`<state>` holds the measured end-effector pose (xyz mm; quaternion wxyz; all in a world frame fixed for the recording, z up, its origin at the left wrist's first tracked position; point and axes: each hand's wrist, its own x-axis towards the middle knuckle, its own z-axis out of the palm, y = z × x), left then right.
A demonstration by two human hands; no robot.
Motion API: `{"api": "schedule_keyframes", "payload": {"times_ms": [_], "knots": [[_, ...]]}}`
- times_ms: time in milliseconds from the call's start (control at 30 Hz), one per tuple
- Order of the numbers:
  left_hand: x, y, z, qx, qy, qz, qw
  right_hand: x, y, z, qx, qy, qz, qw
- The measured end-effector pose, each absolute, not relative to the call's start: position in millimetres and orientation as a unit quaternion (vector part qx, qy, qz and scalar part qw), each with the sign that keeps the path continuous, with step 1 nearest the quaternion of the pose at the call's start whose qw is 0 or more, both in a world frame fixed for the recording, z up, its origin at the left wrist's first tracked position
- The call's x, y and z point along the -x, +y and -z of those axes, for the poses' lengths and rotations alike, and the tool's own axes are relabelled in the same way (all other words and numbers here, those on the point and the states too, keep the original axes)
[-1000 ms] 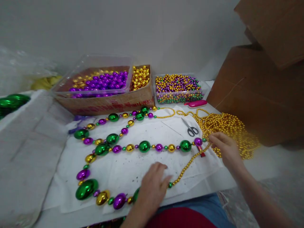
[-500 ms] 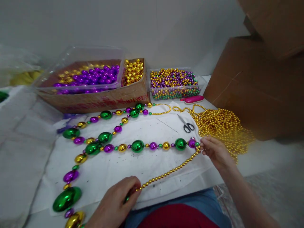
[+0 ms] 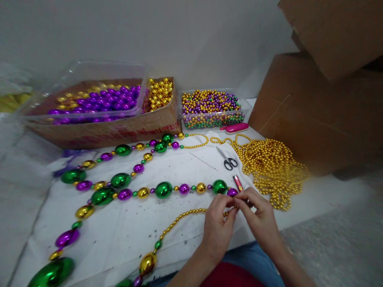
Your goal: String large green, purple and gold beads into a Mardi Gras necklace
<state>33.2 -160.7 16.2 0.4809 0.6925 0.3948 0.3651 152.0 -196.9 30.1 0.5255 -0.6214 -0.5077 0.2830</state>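
My left hand (image 3: 220,221) and my right hand (image 3: 257,211) meet at the right end of a bead necklace (image 3: 163,189), fingertips pinched together around its end beads. The necklace has big green, purple and gold beads, and a thin gold bead strand (image 3: 185,215) runs left from under my left hand to a green and a gold bead near the front edge. What exactly lies between the fingertips is hidden. Just beyond my fingers lies a red lighter (image 3: 237,183). Black-handled scissors (image 3: 230,163) rest a little farther back, near a thin needle-like rod (image 3: 204,161).
A heap of gold bead strands (image 3: 266,159) spreads at the right. Behind stand a clear bin of small mixed beads (image 3: 211,119), a cardboard box (image 3: 101,133) with purple and gold beads, and a pink tool (image 3: 237,128). Large cardboard boxes (image 3: 299,103) rise at the right.
My left hand has moved from the front of the strand up to join my right hand at the necklace's end. The gold strand now curves loosely on the cloth, and the lighter has come into clear view.
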Motion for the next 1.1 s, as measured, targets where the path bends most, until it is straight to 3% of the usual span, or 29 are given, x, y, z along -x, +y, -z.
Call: {"api": "schedule_keyframes", "payload": {"times_ms": [167,300,467,633,800,933,1100], "knots": [[-37,-152,-1,-0.577,0.386,-0.391,0.604,-146,-194,-36,0.612,-0.535,-0.263,0.520],[-26,-146,-5,-0.516,0.372,-0.302,0.710,-155,-177,-29,0.601,-0.510,-0.327,0.521],[-9,-140,-8,-0.403,0.391,-0.247,0.790,-175,-138,-13,0.629,-0.505,-0.375,0.456],[4,-139,-10,-0.368,0.384,-0.260,0.806,-188,-73,-5,0.690,-0.549,-0.269,0.389],[12,-141,-12,-0.402,0.398,-0.276,0.777,-194,-22,4,0.756,-0.592,-0.145,0.237],[20,-144,-11,-0.440,0.406,-0.277,0.752,-200,-15,12,0.791,-0.592,-0.113,0.103],[25,-147,-18,-0.496,0.375,-0.327,0.711,-208,-21,9,0.792,-0.600,-0.108,0.007]]}}
